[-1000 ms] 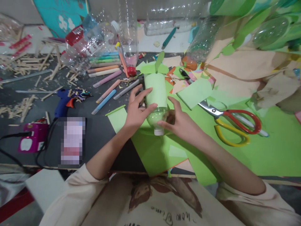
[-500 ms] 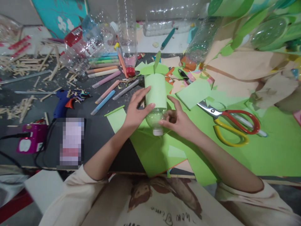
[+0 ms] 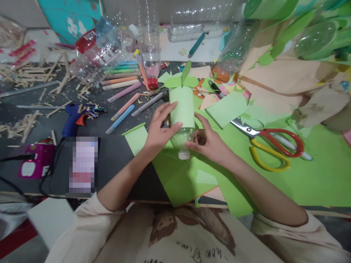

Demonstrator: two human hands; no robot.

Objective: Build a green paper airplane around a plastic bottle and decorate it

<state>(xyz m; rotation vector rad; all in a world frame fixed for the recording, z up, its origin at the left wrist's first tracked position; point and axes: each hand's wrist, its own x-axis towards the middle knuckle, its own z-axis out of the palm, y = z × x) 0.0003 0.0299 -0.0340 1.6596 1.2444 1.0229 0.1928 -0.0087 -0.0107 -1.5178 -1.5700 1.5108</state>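
Script [image 3: 196, 252] on the shirt [image 3: 137, 233] reads "Time" (the rest escapes me). The left hand [image 3: 159, 131] and right hand [image 3: 207, 140], fingers bent, clasp the paper-wrapped bottle [image 3: 182, 109] from both sides over green paper [image 3: 172, 179].

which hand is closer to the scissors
Right. The right hand is left of the scissors; the left hand is farther left, across the bottle.

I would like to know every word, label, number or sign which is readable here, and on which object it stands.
"Time": apparently, on the shirt; its other lettering is unclear.
Red bottle label: lettering too blurred to read.
Purple box: marks too small to read.
Phone: screen pixelated, unreadable.
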